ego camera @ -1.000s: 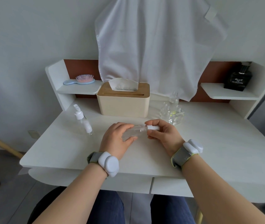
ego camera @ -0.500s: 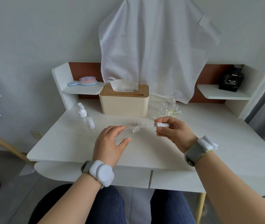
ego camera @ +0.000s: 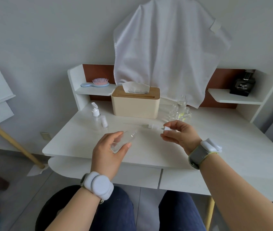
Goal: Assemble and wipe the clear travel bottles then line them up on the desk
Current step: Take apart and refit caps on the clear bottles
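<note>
My left hand grips a clear travel bottle, tilted with its open neck pointing up and right. My right hand pinches a white spray top by its cap; its dip tube points left, out of the bottle and apart from the neck. Two assembled bottles stand at the desk's left: a pump bottle and a smaller capped one. Several open clear bottles cluster behind my right hand.
A cream tissue box with a wooden lid stands at the back centre of the white desk. A white cloth hangs on the wall. A hairbrush lies on the left shelf, a black perfume bottle on the right shelf.
The spray top, seated in the bottle's neck a second ago, has been drawn out to the right. My hands have moved apart, and the view has shifted back.
</note>
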